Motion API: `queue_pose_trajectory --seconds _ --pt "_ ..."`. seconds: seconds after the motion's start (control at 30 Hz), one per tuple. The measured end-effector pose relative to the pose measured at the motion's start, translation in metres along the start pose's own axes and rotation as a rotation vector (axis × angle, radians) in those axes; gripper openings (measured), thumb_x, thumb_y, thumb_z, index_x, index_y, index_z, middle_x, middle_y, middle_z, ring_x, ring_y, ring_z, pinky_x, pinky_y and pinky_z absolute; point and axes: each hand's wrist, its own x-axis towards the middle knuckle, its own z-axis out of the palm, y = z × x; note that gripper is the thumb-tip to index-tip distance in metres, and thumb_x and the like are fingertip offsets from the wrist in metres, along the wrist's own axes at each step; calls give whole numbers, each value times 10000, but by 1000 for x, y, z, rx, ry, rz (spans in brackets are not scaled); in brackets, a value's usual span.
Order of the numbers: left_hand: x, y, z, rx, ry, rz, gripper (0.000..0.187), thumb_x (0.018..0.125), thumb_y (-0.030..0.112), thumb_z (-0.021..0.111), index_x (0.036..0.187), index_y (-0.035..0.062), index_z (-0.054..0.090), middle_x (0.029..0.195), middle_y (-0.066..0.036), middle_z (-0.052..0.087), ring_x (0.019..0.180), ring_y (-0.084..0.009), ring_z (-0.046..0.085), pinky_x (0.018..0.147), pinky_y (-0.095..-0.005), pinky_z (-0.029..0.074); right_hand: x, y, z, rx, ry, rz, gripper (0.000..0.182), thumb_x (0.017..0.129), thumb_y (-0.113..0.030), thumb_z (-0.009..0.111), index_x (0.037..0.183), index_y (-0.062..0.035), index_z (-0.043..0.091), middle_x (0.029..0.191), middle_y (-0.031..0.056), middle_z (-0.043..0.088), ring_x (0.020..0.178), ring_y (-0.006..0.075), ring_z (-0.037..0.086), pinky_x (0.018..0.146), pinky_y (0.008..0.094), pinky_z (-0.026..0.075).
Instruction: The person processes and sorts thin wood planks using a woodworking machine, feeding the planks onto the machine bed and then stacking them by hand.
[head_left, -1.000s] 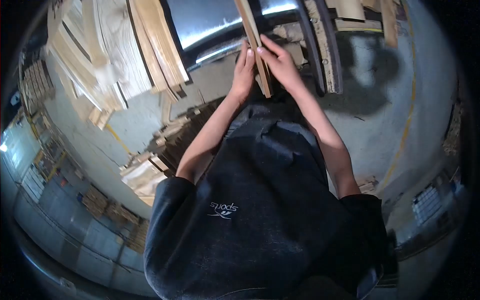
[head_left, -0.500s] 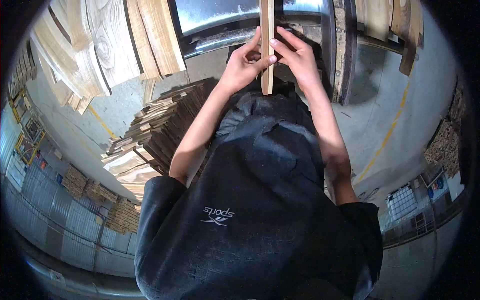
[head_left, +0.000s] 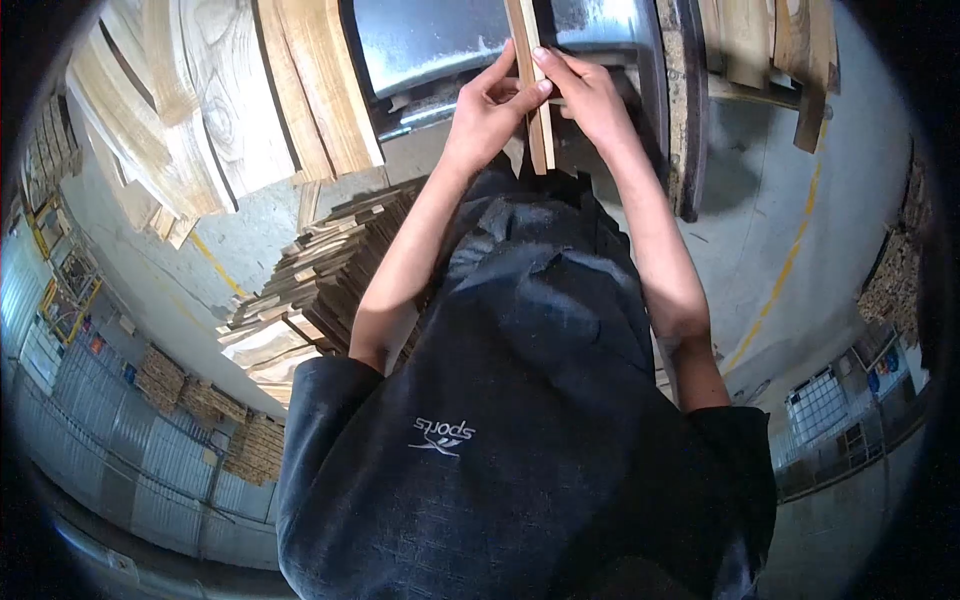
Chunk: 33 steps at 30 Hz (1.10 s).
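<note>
A narrow wooden board (head_left: 541,140), brown along one side and paler along the other, runs away from my waist over the machine's front edge. My left hand (head_left: 488,115) grips it from the left, thumb across the wood and index finger stretched along its side. On the right side, my right hand (head_left: 588,100) has its thumb on the board's upper edge, with the other fingers curled lower down and partly hidden. The near end of the board sticks out below both hands, and its far end passes out of the top of the view.
A shiny metal machine surface (head_left: 430,45) lies beyond my hands. Pale planks (head_left: 225,90) jut out at left, above a stack of thin boards (head_left: 330,265) on the floor. More planks (head_left: 745,45) overhang at right, beside a worn metal rail (head_left: 686,110).
The board and both hands have shifted slightly forward, and the board now leans a little to the left at its far end. Both hands keep their hold.
</note>
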Motion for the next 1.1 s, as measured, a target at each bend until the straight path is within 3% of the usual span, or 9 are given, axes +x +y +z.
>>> queue_pose_trajectory --seconds 0.1,0.23,0.5,0.67,0.8,1.0,1.1 --pt "11 19 -7 19 -1 -100 788 887 189 747 1513 15 301 898 -54 695 782 -69 583 721 -243 497 11 -20 2 -92 18 108 496 972 -456 567 1043 17 698 764 65 672 759 88 579 671 279 457" --pt "19 19 -13 -78 -70 -103 812 905 245 728 1535 42 258 851 -35 666 772 -55 533 717 -214 457 17 -24 8 -87 48 146 525 974 -450 562 922 55 698 654 42 620 686 81 556 639 295 458" --pt "21 11 -10 -59 -57 -84 824 910 222 711 1544 34 220 767 -16 631 706 -51 521 651 -215 442 20 -19 5 -100 29 151 569 961 -488 560 867 58 688 636 44 609 639 97 552 609 291 450" --pt "19 12 -6 -79 -35 -61 759 939 148 665 1550 54 227 811 -13 596 697 -65 511 625 -234 430 25 -15 8 -125 54 139 581 947 -492 558 819 57 696 632 102 636 615 185 615 613 332 471" --pt "18 18 -7 -74 -39 -80 755 940 145 664 1550 52 228 814 -12 600 706 -64 516 635 -235 437 27 -24 4 -137 11 257 581 950 -484 551 826 63 703 643 132 654 610 198 631 604 340 481" --pt "23 7 -11 -55 -62 -48 776 935 173 683 1555 74 226 852 -15 626 730 -58 526 656 -223 444 26 -49 1 -443 121 -20 352 871 -347 660 893 -3 733 708 147 697 585 212 667 571 344 502" --pt "22 12 -10 -29 -58 -71 800 929 217 699 1556 81 221 893 -30 653 773 -59 539 691 -221 455 44 -54 5 -417 274 -316 230 811 -233 679 889 -26 741 776 148 719 763 280 727 705 342 562"
